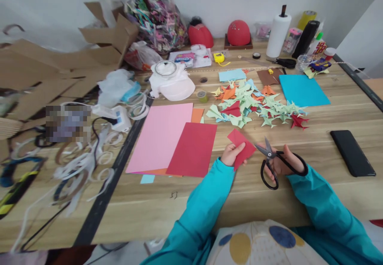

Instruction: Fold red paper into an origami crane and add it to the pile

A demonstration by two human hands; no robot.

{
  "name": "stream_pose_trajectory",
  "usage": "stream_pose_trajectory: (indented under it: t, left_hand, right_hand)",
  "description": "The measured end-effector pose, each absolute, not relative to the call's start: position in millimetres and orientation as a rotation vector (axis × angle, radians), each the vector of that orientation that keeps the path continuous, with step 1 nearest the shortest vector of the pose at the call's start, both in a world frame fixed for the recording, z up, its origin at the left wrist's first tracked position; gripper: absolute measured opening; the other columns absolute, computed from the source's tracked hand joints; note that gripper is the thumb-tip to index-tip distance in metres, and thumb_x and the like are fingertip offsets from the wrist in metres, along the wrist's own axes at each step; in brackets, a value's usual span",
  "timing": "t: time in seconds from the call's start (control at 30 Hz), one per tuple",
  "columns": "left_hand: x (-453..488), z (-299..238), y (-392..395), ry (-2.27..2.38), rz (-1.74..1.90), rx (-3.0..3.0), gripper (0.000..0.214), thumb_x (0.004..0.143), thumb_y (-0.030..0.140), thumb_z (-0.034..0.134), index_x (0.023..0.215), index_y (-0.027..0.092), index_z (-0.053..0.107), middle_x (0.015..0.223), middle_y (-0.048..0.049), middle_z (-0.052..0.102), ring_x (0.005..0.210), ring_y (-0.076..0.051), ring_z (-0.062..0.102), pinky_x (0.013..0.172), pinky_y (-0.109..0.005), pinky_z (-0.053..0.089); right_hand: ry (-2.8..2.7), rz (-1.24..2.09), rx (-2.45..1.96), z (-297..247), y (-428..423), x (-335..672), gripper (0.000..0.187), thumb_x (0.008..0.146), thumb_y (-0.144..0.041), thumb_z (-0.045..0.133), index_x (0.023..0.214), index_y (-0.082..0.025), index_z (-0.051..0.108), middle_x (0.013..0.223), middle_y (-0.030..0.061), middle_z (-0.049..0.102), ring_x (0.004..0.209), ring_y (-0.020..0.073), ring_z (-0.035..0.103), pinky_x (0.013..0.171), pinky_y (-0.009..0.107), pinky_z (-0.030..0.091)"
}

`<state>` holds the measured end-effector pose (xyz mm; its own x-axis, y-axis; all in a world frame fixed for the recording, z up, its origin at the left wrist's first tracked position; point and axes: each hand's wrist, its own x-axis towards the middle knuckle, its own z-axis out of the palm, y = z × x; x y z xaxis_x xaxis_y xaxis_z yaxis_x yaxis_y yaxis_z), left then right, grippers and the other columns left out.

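My left hand (231, 154) pinches a small red paper piece (241, 147) above the wooden table. My right hand (284, 163) has its fingers through the black handles of a pair of scissors (271, 157), whose blades point left and touch the paper's right edge. Both arms wear teal sleeves. Just left of my hands lie a red sheet (193, 149) and a pink sheet (161, 135). Beyond them a heap of folded paper shapes (254, 107) in green, orange and red is spread out.
A black phone (352, 152) lies at the right, a blue sheet (302, 90) behind it. A paper towel roll (278, 33), tape rolls and red domes stand at the back. Cardboard (60, 65), plastic bags and cables crowd the left side.
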<state>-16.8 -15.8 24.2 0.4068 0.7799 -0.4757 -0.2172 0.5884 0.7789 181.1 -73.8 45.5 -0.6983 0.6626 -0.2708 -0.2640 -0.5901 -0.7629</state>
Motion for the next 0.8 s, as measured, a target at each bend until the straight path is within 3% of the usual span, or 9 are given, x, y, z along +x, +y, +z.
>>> stream_pose_trajectory:
  t: [0.27,0.53,0.6,0.8]
  left_hand:
    - [-18.9,22.0,-12.6,1.055,0.656,0.683,0.055,0.065,0.052,0.061,0.098,0.009,0.063,0.039,-0.0016,0.056,0.028,-0.009,0.045,0.03,-0.018,0.033]
    - [-20.6,17.5,-11.0,1.02,0.651,0.674,0.06,0.068,0.051,0.059,0.11,0.009,0.057,0.035,0.0006,0.052,0.026,-0.009,0.042,0.029,-0.017,0.029]
    - [-19.7,17.6,-11.2,1.016,0.658,0.694,0.06,0.066,0.051,0.061,0.107,0.008,0.059,0.038,-0.0005,0.055,0.027,-0.009,0.044,0.03,-0.018,0.031]
    - [-17.8,19.5,-15.6,0.936,0.649,0.77,0.042,0.063,0.047,0.064,0.072,0.006,0.062,0.049,-0.0068,0.061,0.031,-0.012,0.05,0.03,-0.021,0.036]
  right_hand:
    - [-0.984,2.355,-0.643,43.1,-75.4,182.4,0.085,0.073,-0.074,0.021,0.136,-0.024,-0.005,0.071,0.004,0.059,0.057,0.0185,0.057,0.046,0.029,0.042]
    - [-1.009,2.373,-0.719,41.3,-76.8,182.6,0.082,0.074,-0.073,0.012,0.137,-0.022,0.0,0.07,0.004,0.058,0.057,0.0175,0.057,0.048,0.03,0.043]
    - [-1.016,2.375,-0.725,39.7,-76.6,181.8,0.082,0.075,-0.072,0.01,0.137,-0.021,0.001,0.07,0.0043,0.058,0.057,0.0178,0.057,0.049,0.03,0.043]
    - [-1.032,2.351,-0.715,40.1,-74.4,181.5,0.081,0.076,-0.07,0.014,0.136,-0.019,-0.003,0.069,0.005,0.059,0.056,0.0189,0.059,0.046,0.028,0.042]
